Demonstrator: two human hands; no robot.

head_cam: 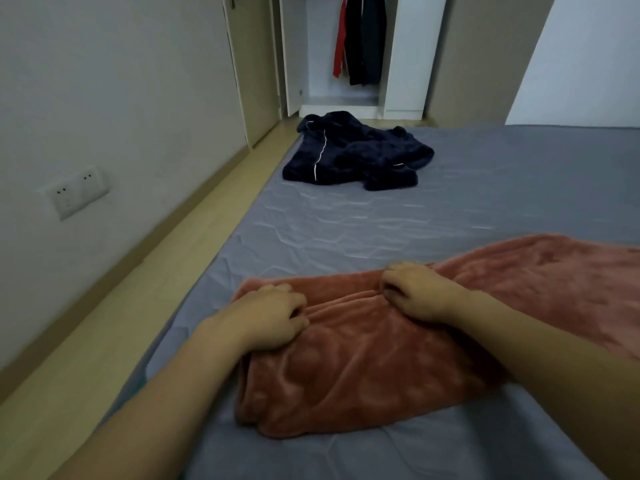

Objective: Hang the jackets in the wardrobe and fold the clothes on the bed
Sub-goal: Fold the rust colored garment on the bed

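Fingers of my left hand (pixel 273 315) and right hand (pixel 412 292) curl, gripping the pink fleece garment (pixel 363 362); I should align edges and smooth before creasing.

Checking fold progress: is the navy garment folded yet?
No, the navy garment lies crumpled at the far end of the bed, while both hands grip the pink fleece garment.
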